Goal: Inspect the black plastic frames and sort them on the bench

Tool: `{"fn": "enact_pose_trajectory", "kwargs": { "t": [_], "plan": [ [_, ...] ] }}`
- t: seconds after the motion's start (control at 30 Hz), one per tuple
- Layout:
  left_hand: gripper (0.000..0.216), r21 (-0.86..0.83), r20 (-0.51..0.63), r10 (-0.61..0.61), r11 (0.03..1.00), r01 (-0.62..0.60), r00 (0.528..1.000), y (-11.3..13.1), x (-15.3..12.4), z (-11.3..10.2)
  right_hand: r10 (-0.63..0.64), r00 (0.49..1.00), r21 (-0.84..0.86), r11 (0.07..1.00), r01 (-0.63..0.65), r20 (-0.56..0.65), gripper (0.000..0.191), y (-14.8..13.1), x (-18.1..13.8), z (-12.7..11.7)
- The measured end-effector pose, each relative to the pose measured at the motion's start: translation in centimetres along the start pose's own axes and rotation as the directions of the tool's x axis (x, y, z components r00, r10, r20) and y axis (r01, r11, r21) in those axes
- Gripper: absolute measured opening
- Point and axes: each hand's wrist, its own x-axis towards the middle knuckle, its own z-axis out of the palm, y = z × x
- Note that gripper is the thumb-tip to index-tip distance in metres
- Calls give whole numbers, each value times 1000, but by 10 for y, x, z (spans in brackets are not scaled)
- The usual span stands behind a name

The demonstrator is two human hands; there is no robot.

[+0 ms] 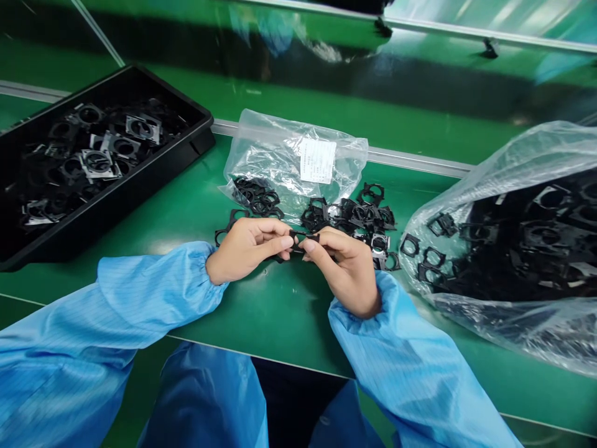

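Between my two hands is a small black plastic frame [304, 236], held by its ends above the green table. My left hand [249, 247] pinches its left end between thumb and fingers. Thumb and forefinger of my right hand [342, 261] grip the other end. Fingers cover much of the part, so its full shape is hidden. Just beyond my hands lies a loose pile of black frames [349, 214] with round openings. More such frames [259, 196] lie at the mouth of a clear plastic bag [280, 146] with a white label [318, 160].
A black bin [186, 140] at the left holds many black and silvery frames. On the right, a large clear bag [448, 193] lies open with a heap of black parts inside. A metal strip [420, 163] runs along the back of the green table [280, 311].
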Motion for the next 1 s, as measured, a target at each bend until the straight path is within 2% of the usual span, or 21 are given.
{"fn": "enact_pose_trajectory", "kwargs": {
  "t": [0.13,0.37,0.63,0.77,0.87,1.0],
  "plan": [
    [44,14,38,-13,1000,13,999,1,0,-1,44,999,49,998,-44,9,39,0,0,0],
    [44,-51,94,-27,998,32,995,1,-1,-4,164,982,305,934,-185,93,48,-2,2,-1],
    [44,-115,149,-75,989,92,986,0,-1,-4,228,966,350,901,-256,119,51,-5,2,0],
    [41,-111,85,-67,991,77,994,1,-1,-1,234,963,354,896,-268,137,53,-4,4,-2],
    [38,-53,32,-31,998,33,999,3,-2,1,225,966,344,904,-255,125,52,-2,4,-3],
    [36,38,17,27,999,-28,999,4,-3,1,213,972,317,919,-233,97,49,-1,4,-2]
  ]
}}
